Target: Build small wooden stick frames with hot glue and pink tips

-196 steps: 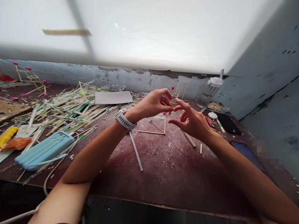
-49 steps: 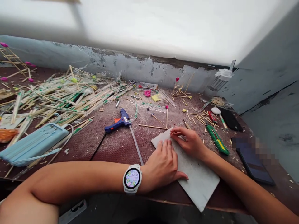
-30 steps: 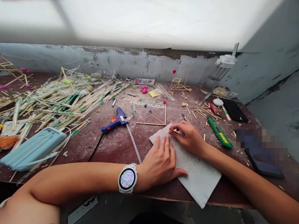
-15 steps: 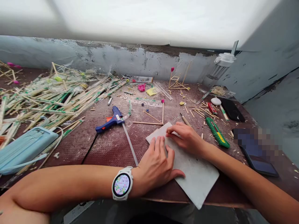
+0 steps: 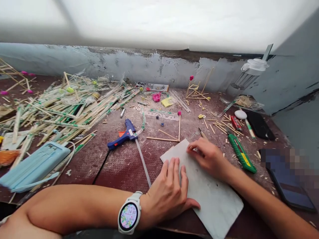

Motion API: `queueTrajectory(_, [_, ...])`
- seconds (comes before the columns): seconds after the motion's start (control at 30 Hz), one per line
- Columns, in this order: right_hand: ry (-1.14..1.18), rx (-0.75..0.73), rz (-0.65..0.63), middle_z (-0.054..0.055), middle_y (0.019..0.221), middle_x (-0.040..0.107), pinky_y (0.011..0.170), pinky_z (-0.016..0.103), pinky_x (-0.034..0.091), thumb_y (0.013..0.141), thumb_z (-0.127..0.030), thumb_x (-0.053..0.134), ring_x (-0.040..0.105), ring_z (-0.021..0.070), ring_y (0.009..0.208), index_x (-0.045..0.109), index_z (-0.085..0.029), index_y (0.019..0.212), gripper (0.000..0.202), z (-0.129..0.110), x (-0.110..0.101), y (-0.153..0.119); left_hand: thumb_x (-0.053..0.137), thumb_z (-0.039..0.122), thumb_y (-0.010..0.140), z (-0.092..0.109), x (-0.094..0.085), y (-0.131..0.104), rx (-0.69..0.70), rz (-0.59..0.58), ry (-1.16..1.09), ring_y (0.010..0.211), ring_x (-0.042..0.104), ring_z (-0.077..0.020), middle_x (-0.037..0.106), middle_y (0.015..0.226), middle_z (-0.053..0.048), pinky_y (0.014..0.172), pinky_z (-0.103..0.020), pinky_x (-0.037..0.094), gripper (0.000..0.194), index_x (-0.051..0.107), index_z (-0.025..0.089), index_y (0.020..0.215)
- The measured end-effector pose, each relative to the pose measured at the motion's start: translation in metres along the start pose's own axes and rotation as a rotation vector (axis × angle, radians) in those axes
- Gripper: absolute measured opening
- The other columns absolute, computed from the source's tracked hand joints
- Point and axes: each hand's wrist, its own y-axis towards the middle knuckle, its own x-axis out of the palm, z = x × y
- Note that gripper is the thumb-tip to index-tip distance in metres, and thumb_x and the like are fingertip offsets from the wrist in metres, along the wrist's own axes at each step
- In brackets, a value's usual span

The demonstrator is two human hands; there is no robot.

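The left hand lies flat, fingers loosely spread and gripping nothing, over the nine-o'clock edge of the grey board, apparently steadying it on the desk. Near twelve o'clock, the right hand curls its fingers together; any hold is indiscernible.

Watch on your left wrist: you can read "14 50" on its screen; the smaller characters are too blurred.
Glue gun sticker: your view shows dark print, too small to read.
Stick wrappers: green printing, which you cannot make out.
Back packet: its print is illegible to you.
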Motion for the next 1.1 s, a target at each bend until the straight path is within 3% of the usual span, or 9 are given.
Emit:
queueTrajectory(0.1, [0.014,-0.072,-0.114,0.006,0.086,0.072,0.074,0.035,0.051,0.103,-0.014,0.057,0.062,0.0225,0.082,0.064,-0.022,0.103,0.01,-0.003,0.002,0.004,0.036,0.087,0.093,-0.002,-0.001,-0.002,-0.002,-0.016,-0.013,0.124,0.069,-0.045,0.067,0.13,-0.037,0.106,-0.053,0.048,0.102,0.069,-0.004,0.126])
queueTrajectory(0.2, [-0.074,-0.03,-0.047,0.007,0.088,0.075,0.076,0.037,0.051,0.104,-0.015,0.056,0.062,0.0233,0.082,0.065,-0.022,0.1,0.012,-0.002,0.004,0.009,0.036,0.086,0.094,-0.002,-0.001,-0.002,0.005,-0.013,-0.024,0.125,0.068,-0.0458,0.068,0.129,-0.037,0.106,-0.054,0.048,0.101,0.07,-0.004,0.126])
queueTrajectory(0.4, [-0.006,-0.055,-0.101,0.005,0.088,0.076,0.075,0.034,0.051,0.102,-0.012,0.058,0.064,0.0213,0.083,0.065,-0.022,0.099,0.012,-0.001,0.007,0.011,0.04,0.085,0.094,-0.002,0.002,-0.001,0.005,0.007,-0.014,0.123,0.069,-0.0456,0.068,0.129,-0.037,0.103,-0.053,0.05,0.1,0.07,-0.005,0.125])
queueTrajectory(0.53, [-0.109,-0.065,-0.046,0.006,0.088,0.077,0.079,0.036,0.05,0.102,-0.014,0.059,0.064,0.0227,0.082,0.066,-0.02,0.098,0.01,0.005,0.002,0.013,0.037,0.084,0.095,-0.001,0.004,-0.001,0.007,0.017,-0.011,0.122,0.069,-0.0469,0.067,0.128,-0.039,0.102,-0.054,0.05,0.099,0.071,-0.005,0.124])
queueTrajectory(0.73, [-0.057,-0.095,-0.13,0.005,0.086,0.076,0.08,0.034,0.048,0.102,-0.016,0.058,0.068,0.0204,0.081,0.067,-0.022,0.098,0.011,0.007,-0.004,0.013,0.035,0.084,0.095,-0.001,0.006,-0.002,0.011,0.023,0.004,0.12,0.071,-0.0464,0.067,0.127,-0.039,0.1,-0.054,0.051,0.101,0.07,-0.005,0.126])
queueTrajectory(0.87, [-0.093,-0.093,-0.051,0.003,0.085,0.078,0.085,0.037,0.044,0.101,-0.014,0.06,0.069,0.019,0.076,0.066,-0.022,0.096,0.011,0.008,-0.005,0.014,0.034,0.083,0.097,-0.001,0.005,-0.001,0.02,0.009,0.008,0.122,0.069,-0.0473,0.066,0.128,-0.04,0.1,-0.055,0.05,0.1,0.069,-0.006,0.127])
queueTrajectory(1.0, [-0.042,-0.143,-0.145,0.002,0.081,0.075,0.084,0.035,0.045,0.102,-0.018,0.061,0.067,0.0188,0.076,0.066,-0.023,0.096,0.01,0.005,-0.003,0.013,0.034,0.082,0.097,-0.001,0.004,-0.001,0.027,-0.013,0.002,0.125,0.068,-0.0473,0.065,0.13,-0.041,0.102,-0.054,0.05,0.102,0.066,-0.008,0.13])
queueTrajectory(1.1, [-0.087,-0.099,-0.07,0.003,0.082,0.075,0.085,0.037,0.044,0.101,-0.016,0.059,0.067,0.0197,0.075,0.066,-0.023,0.094,0.012,0.005,-0.003,0.013,0.033,0.082,0.098,-0.002,0.004,-0.001,0.034,-0.015,0.006,0.124,0.068,-0.0477,0.065,0.129,-0.041,0.101,-0.055,0.05,0.1,0.067,-0.007,0.128])
